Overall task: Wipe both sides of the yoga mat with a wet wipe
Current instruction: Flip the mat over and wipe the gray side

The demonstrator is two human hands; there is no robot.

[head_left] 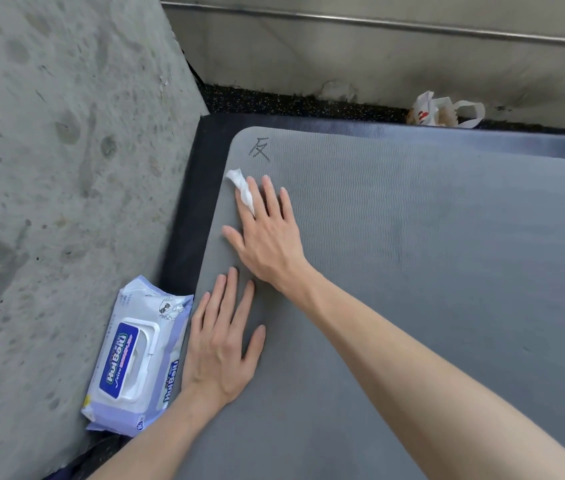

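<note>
The right hand (267,237) has its fingers (270,195) straight and slightly spread, pressing a crumpled white wet wipe (241,188) flat onto the grey yoga mat (430,271); the wipe pokes out at 11 o'clock from under the forefinger, near the mat's rounded corner. A handwritten mark (259,149) sits just beyond it at 12 o'clock. The left hand (222,344) lies at 7 o'clock of the right, fingers straight and together, palm flat on the mat's edge. The mat lies on a darker mat (187,209). At 9 o'clock of the left hand, a closed wet wipe pack (135,358) lies beside the mat. A white plastic bag (444,110) lies far off at 1 o'clock.
</note>
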